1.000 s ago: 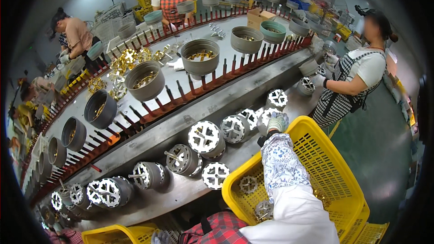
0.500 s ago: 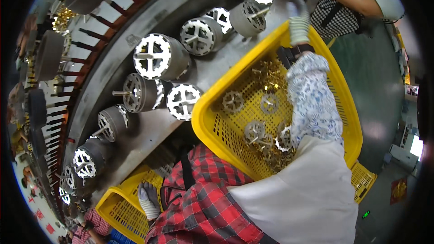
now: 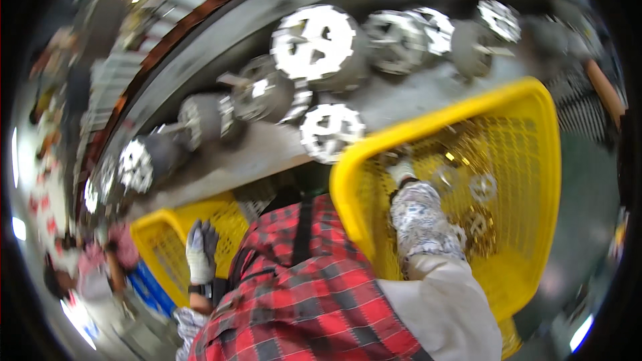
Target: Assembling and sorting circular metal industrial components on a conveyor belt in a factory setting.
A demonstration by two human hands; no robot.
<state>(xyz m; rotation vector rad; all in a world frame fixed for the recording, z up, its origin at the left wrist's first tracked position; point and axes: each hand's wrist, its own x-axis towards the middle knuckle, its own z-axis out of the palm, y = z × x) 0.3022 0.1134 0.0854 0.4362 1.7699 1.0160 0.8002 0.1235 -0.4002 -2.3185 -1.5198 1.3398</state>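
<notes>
My right hand (image 3: 402, 168), in a pale glove, reaches down inside the large yellow plastic basket (image 3: 348, 220) near its bench-side wall. Motion smears its fingers, so I cannot see whether they hold anything. Toothed metal rings (image 3: 482, 188) and gold-coloured pieces (image 3: 478, 150) lie in the same basket. My left hand (image 3: 200, 251), gloved in white and grey, is raised with straight fingers beside the smaller yellow basket (image 3: 157, 220). Nothing shows in it.
Grey metal drums with toothed, cross-spoked ends, such as one large drum (image 3: 314, 47), stand along the metal bench (image 3: 394, 103). Behind the bench runs a curved row of dark pegs (image 3: 144, 60). Another person's arm (image 3: 604, 90) is at far right; other people are at left.
My right hand has come back from beyond the basket's far rim and down into the basket. My left hand has lifted slightly, fingers upward. The whole view has turned and blurred.
</notes>
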